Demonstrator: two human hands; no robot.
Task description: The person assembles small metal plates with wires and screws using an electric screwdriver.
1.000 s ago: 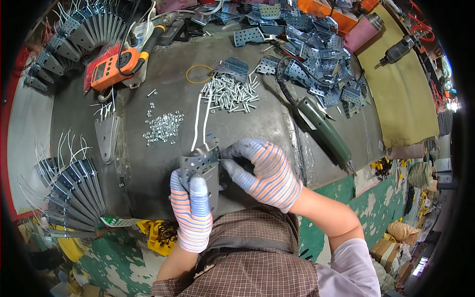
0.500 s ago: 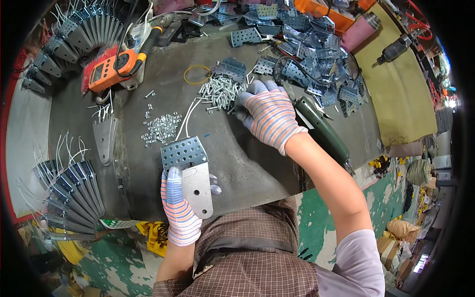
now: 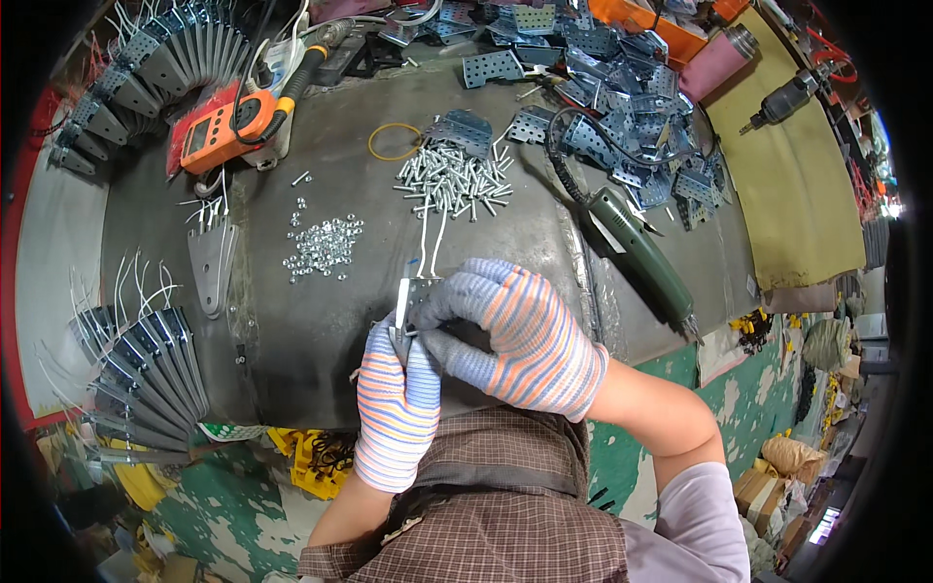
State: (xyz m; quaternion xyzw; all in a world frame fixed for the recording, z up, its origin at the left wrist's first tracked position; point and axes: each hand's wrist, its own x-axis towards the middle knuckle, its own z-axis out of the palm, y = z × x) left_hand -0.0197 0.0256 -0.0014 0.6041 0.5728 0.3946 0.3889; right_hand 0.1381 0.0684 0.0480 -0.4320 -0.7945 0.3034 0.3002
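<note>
Bracket (image 3: 403, 296) pinched edge-on by both gloved hands' fingers, left hand (image 3: 397, 403), right hand (image 3: 520, 335); bare worktop (image 3: 292, 330) leftward.

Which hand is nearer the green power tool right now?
Right. The right hand lies just left of the green power tool, with a strip of bench between them; the left hand sits farther away, beyond the right hand.

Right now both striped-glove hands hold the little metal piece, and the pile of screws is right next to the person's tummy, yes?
Not quite. In the head view, both hands, left hand and right hand, hold the metal piece, but the screw pile lies farther up the table, beyond the hands.
</note>
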